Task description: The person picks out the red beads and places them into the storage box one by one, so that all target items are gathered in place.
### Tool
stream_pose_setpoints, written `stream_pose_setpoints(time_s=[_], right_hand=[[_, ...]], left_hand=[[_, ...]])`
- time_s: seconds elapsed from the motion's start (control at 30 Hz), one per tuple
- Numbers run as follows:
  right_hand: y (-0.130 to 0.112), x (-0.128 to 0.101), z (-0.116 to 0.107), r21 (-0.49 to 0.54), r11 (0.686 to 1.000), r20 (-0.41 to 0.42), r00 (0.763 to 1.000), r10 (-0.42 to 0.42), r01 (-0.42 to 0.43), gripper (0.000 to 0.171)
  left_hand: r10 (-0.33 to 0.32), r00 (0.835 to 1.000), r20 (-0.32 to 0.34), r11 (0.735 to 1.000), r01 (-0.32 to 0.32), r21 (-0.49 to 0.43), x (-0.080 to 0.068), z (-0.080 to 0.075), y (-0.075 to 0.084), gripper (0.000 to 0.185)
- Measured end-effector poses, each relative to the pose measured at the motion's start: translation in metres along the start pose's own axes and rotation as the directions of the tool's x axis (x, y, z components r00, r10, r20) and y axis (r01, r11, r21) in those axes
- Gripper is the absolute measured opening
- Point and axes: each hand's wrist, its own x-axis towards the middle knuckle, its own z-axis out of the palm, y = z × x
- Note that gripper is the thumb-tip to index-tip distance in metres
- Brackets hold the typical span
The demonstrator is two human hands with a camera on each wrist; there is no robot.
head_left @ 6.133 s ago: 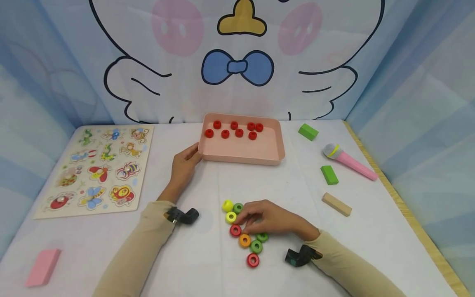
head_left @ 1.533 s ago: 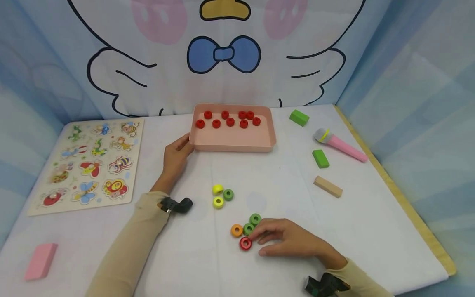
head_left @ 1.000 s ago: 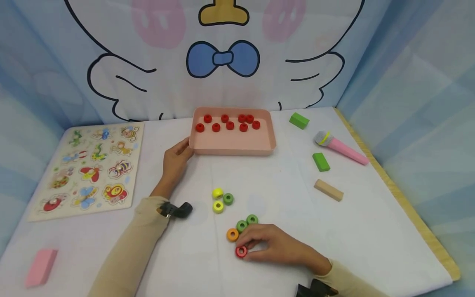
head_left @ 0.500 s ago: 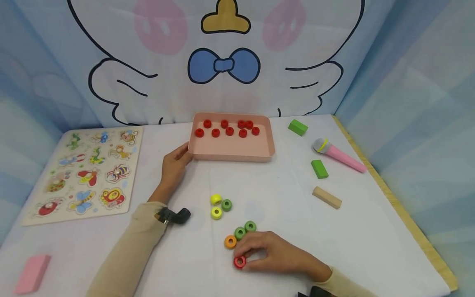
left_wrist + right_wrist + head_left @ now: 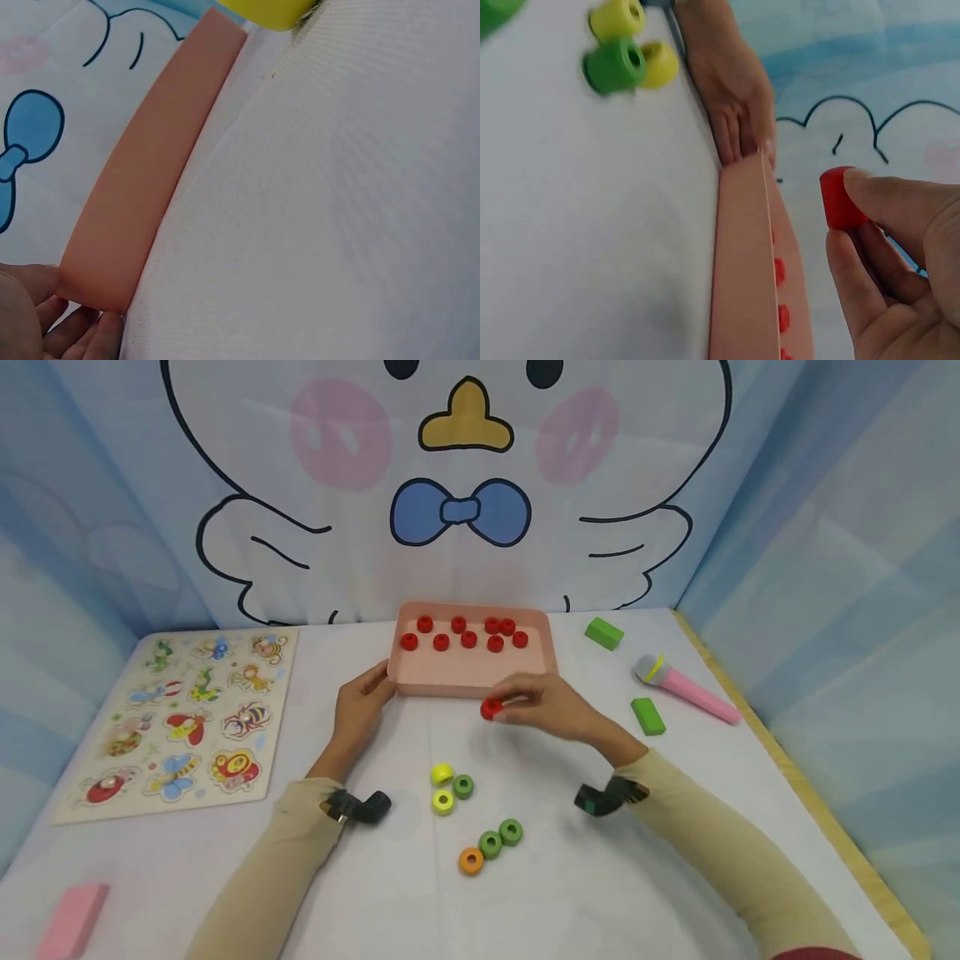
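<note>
A: Item one, the right hand?

B: Raised off the table, thumb and fingers pinching a small red wooden ring bead, held just short of the near wall of the shallow pink plastic tray. The right wrist view shows the bead gripped at its sides by the fingertips.

A: Item two, the left hand?

B: Flat-fingered, resting against the tray's near left corner, steadying it; nothing gripped.

A: In the tray?

B: Nine matching red beads, in two loose rows towards the back.

A: Further out?

B: On the white cloth, two yellow beads and a green one, then two green and one orange. Beyond those, a wooden animal puzzle board, green blocks, a pink toy microphone, a pink block.

A: Risks?

B: In my judgement, a release too near the wall could bounce the bead back onto the cloth. Round as it is, it may roll. A knock from the wrist could shift the tray if the left hand slackens.
</note>
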Motion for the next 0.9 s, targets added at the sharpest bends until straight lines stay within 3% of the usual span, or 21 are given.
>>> stream_pose_setpoints(time_s=[0.17,0.33,0.53,0.9], right_hand=[[0.023,0.063,-0.011,-0.107,0.985,-0.163,0.98,0.116,-0.134,0.033],[0.042,0.099,-0.007,-0.134,0.962,-0.196,0.958,0.21,-0.239,0.034],[0.055,0.113,0.0,-0.205,0.922,-0.212,0.935,0.285,-0.328,0.033],[0.068,0.109,0.009,-0.21,0.923,-0.215,0.937,0.276,-0.321,0.037]], left_hand=[[0.002,1.0,-0.003,1.0,-0.002,0.019,0.001,0.0,-0.001,0.044],[-0.019,1.0,-0.004,1.0,0.019,0.021,-0.001,0.0,-0.004,0.044],[-0.007,1.0,0.006,1.0,0.007,0.012,0.0,0.004,-0.008,0.044],[-0.017,1.0,0.01,0.999,0.017,0.028,-0.008,0.004,-0.015,0.044]])
